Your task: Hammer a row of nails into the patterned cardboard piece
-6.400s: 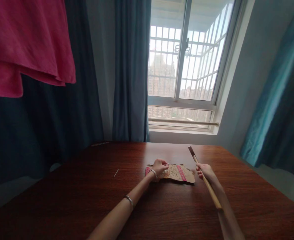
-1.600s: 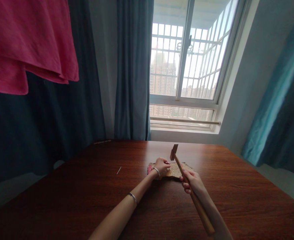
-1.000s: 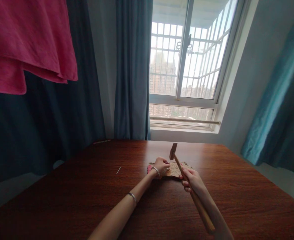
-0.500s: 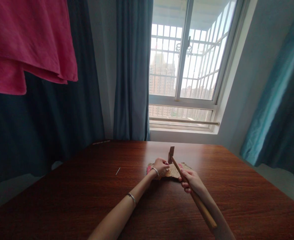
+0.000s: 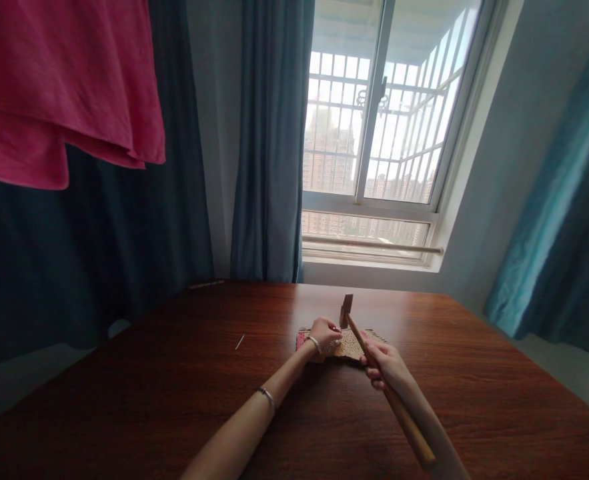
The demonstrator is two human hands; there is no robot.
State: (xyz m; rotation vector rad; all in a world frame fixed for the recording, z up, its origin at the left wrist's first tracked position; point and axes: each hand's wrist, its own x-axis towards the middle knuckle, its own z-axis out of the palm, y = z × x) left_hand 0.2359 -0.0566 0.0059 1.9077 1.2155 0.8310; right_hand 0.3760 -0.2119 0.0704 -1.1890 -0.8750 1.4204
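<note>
A flat tan board dotted with small holes and banded in pink lies on the brown wooden table. My left hand rests on the board's left part, its fingers pinched on something too small to name. My right hand is closed round the long wooden handle of a hammer. The hammer's dark head hangs just above the board, close beside my left fingertips.
A thin nail or pin lies loose on the table to the left. Beyond the table's far edge are a barred window and blue curtains. A pink cloth hangs at upper left.
My right hand swung in from the right of the board to a spot in front of it. The hammer head has since bobbed up and down slightly beside my left fingers.
</note>
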